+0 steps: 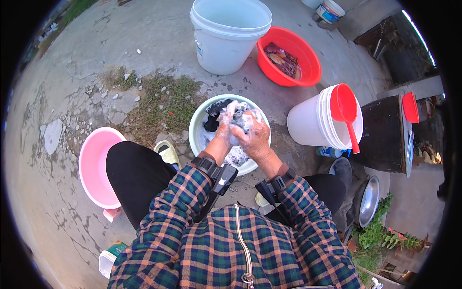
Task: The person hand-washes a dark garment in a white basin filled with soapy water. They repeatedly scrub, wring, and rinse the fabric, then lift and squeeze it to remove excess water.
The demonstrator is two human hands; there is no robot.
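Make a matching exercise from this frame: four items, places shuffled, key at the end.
Items
1. pink basin
2. red basin
3. red dipper
4. black cloth

Places
A. at the mouth of the white bucket
B. in the pale green basin, beside the left hand
C. left of the person's left knee
D. just right of the pale blue bucket

Pairs: 1-C, 2-D, 3-A, 4-B
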